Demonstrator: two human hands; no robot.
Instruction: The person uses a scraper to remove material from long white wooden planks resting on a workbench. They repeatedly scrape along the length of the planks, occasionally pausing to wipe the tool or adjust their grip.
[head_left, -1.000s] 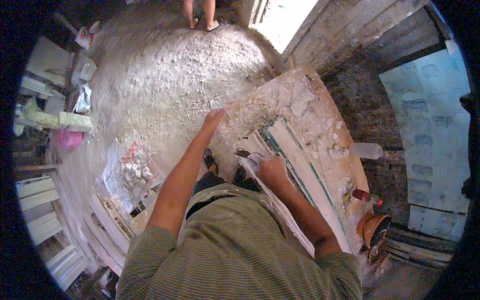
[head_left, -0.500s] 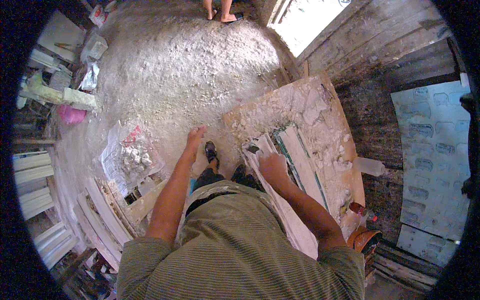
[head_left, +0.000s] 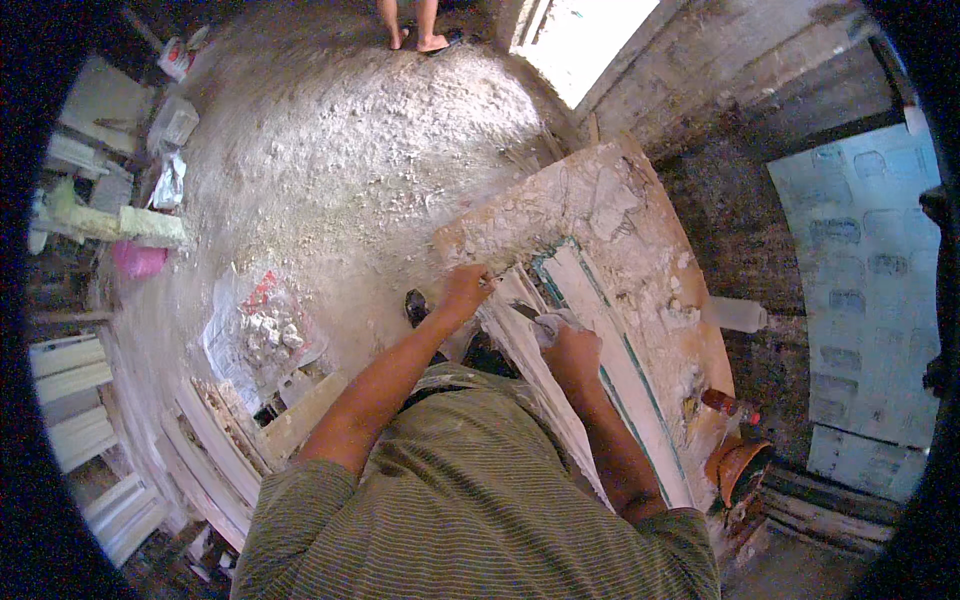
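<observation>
My left hand (head_left: 465,294) is at the far end of a long white strip (head_left: 530,352), its fingers drawn together at the strip's left corner; whatever lies between them is too small to make out. My right hand (head_left: 575,352) is closed over the same strip around a scraper-like tool, whose dark, flat front (head_left: 524,311) points toward the strip's far end. Something pale, perhaps plaster, shows at its fingers. Right beside lies a second long white strip (head_left: 610,340) with green edges. Both strips rest on a plaster-smeared board (head_left: 660,225).
A clear bottle (head_left: 735,314), a red-liquid bottle (head_left: 730,406) and an orange-brown pot (head_left: 738,470) stand along the board's right side. White lumps lie on a plastic sheet (head_left: 225,335) at left, near stacked mouldings (head_left: 205,455). Another person's legs (head_left: 410,20) show at the far end.
My left hand has come rightward from the open air to the strip's far end. The right hand has drawn slightly back and right with the tool. The whole view has shifted a little.
</observation>
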